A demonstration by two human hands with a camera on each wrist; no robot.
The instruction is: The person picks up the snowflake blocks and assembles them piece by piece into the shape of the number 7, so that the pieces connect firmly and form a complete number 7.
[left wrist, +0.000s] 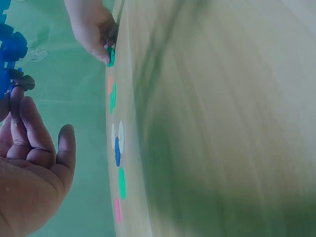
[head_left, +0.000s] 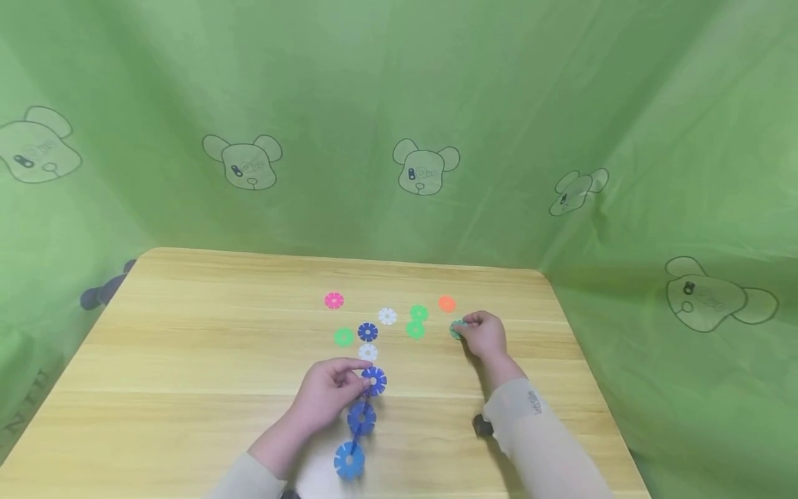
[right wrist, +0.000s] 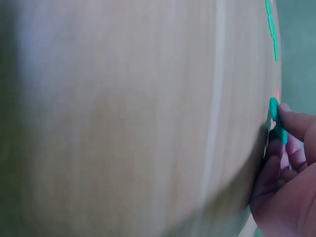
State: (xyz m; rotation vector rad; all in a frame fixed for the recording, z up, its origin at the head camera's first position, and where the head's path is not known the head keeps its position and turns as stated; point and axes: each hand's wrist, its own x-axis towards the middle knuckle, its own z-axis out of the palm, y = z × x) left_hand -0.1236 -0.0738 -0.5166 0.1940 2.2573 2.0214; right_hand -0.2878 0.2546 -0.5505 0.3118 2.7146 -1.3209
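Note:
My left hand [head_left: 325, 396] pinches the top disc of a chain of blue notched discs [head_left: 361, 420] by its edge, thumb and index finger on it. The chain is joined slot to slot and hangs toward the front of the table, its lowest disc [head_left: 349, 461] a lighter blue. In the left wrist view the blue chain [left wrist: 14, 47] rises beyond the fingertips. Farther right, my right hand [head_left: 488, 335] pinches a teal-green notched disc [head_left: 457, 328] close over the tabletop. Thumb and fingers cover part of that teal disc [right wrist: 280, 129] in the right wrist view.
Loose notched discs lie on the wooden table [head_left: 187, 346]: pink [head_left: 334, 300], orange [head_left: 447, 303], dark blue [head_left: 368, 332], two white ones including a far one [head_left: 387, 316], and several green ones, two of them overlapping [head_left: 419, 314]. A green curtain [head_left: 349, 208] surrounds the table.

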